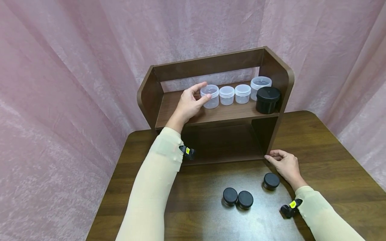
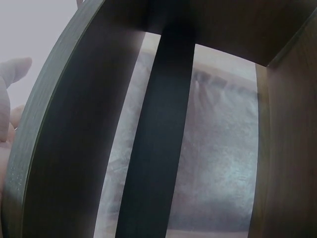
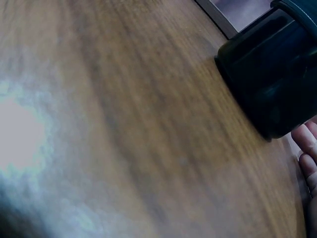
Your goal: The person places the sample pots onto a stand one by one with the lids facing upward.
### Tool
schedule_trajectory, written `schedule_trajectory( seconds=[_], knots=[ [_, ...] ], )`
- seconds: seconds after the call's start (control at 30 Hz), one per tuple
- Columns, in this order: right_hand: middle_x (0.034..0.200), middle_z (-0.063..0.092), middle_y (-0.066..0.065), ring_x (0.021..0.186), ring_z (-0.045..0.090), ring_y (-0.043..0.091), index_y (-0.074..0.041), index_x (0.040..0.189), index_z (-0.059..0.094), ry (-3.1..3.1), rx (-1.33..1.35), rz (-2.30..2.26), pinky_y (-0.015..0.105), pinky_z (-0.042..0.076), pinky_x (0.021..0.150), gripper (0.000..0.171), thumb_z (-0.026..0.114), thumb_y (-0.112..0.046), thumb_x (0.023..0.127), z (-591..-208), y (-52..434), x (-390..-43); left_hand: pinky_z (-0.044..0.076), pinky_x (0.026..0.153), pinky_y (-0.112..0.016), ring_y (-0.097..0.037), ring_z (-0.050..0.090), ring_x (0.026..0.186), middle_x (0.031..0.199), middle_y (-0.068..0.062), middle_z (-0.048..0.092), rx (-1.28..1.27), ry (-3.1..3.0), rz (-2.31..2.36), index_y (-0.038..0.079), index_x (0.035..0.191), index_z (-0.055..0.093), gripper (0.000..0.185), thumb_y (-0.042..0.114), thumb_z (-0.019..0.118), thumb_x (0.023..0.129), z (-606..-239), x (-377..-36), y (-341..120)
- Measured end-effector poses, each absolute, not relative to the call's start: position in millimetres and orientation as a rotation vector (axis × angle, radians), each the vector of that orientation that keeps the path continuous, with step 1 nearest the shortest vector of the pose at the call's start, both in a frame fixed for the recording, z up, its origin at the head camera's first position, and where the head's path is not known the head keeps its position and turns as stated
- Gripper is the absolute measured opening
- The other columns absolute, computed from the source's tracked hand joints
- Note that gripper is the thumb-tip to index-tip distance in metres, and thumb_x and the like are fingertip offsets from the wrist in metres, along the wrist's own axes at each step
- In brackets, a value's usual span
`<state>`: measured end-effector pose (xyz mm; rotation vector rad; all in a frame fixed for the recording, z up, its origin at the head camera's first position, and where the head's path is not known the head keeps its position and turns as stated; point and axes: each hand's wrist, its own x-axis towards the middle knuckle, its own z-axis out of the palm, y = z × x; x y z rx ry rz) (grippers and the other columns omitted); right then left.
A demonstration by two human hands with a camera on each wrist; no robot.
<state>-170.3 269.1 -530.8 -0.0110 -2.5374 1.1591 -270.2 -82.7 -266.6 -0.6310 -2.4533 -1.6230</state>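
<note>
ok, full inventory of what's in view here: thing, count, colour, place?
clear jars: 4, see-through plastic with lids, row on the upper shelf
big black jar: 1, black, right end of the upper shelf
small black jars: 3, black, on the table in front of the shelf unit, two touching, one nearer the right hand
shelf unit: 1, dark brown wood, two levels, at the back of the table
table: 1, dark brown wood
curtain: pink, behind and at both sides
left hand: on the upper shelf, fingers round the leftmost clear jar
right hand: on the table, fingertips at the shelf unit's lower right corner
</note>
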Motion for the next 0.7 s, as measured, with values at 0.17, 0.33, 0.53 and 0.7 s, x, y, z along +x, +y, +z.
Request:
schedule_trajectory(
  seconds=[0.17, 0.33, 0.53, 0.7],
  knots=[
    [0.081, 0.072, 0.000, 0.067, 0.059, -0.007, -0.014, 0.093, 0.073, -2.535, -0.010, 1.161, 0.013, 0.044, 0.059, 0.028, 0.077, -0.039, 0.081, -530.5, 269.7, -170.2, 0.048, 0.089, -0.027, -0.015, 0.059, 0.103, 0.117, -0.003, 0.063, -0.621, -2.461, -1.627, 0.015, 0.137, 0.054, 0.053, 0.027, 0.071, 0.088, -266.1, -270.0, -83.5],
    [0.083, 0.073, 0.000, 0.069, 0.060, -0.007, -0.014, 0.094, 0.073, -2.537, -0.004, 1.157, 0.013, 0.045, 0.058, 0.029, 0.077, -0.040, 0.081, -530.9, 269.9, -171.5, 0.049, 0.088, -0.028, -0.016, 0.059, 0.103, 0.115, -0.005, 0.063, -0.644, -2.460, -1.602, 0.014, 0.138, 0.053, 0.055, 0.027, 0.072, 0.088, -264.5, -268.7, -85.7],
    [0.083, 0.073, -0.002, 0.069, 0.060, -0.006, -0.016, 0.093, 0.073, -2.545, 0.003, 1.134, 0.014, 0.044, 0.059, 0.029, 0.076, -0.041, 0.081, -530.9, 267.8, -175.4, 0.047, 0.093, -0.029, -0.016, 0.058, 0.109, 0.122, -0.006, 0.061, -0.652, -2.442, -1.580, 0.012, 0.138, 0.052, 0.056, 0.027, 0.072, 0.088, -264.2, -268.1, -96.4],
    [0.082, 0.073, -0.002, 0.069, 0.060, -0.005, -0.015, 0.093, 0.073, -2.542, 0.010, 1.129, 0.015, 0.044, 0.059, 0.028, 0.077, -0.040, 0.081, -530.3, 267.3, -176.8, 0.046, 0.096, -0.033, -0.018, 0.057, 0.113, 0.127, -0.009, 0.060, -0.652, -2.378, -1.552, 0.005, 0.136, 0.053, 0.054, 0.021, 0.071, 0.088, -264.6, -263.2, -109.5]
  ],
)
